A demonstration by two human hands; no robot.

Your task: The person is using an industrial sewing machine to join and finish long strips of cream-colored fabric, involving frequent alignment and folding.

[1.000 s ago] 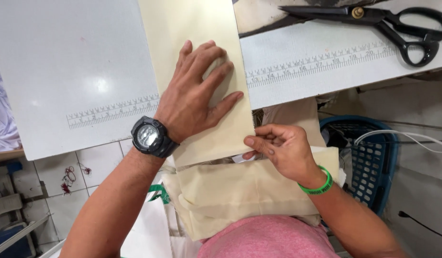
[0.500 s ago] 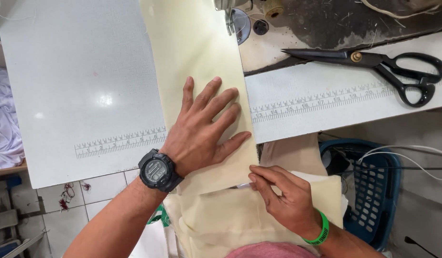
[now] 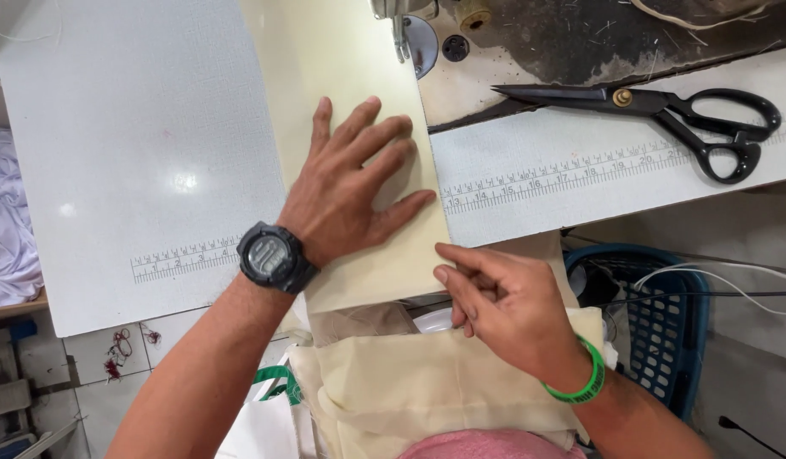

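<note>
A long strip of cream fabric (image 3: 325, 59) lies on the white sewing table (image 3: 138, 153), running up to the machine's presser foot (image 3: 401, 34). My left hand (image 3: 354, 183), with a black watch on the wrist, presses flat on the strip with fingers spread. My right hand (image 3: 499, 297), wearing a green wristband, pinches the strip's near right corner at the table edge. More cream fabric (image 3: 427, 382) is piled in my lap below.
Black scissors (image 3: 665, 115) lie on the table to the right, above a printed ruler strip (image 3: 580, 170). A blue plastic basket (image 3: 656, 331) with cables stands at the right below the table. White cloth (image 3: 6, 229) hangs at the far left.
The view has tilted upward, so the sewing machine's foot now shows. My left hand stays flat on the fabric; my right hand has moved up to the strip's corner.
</note>
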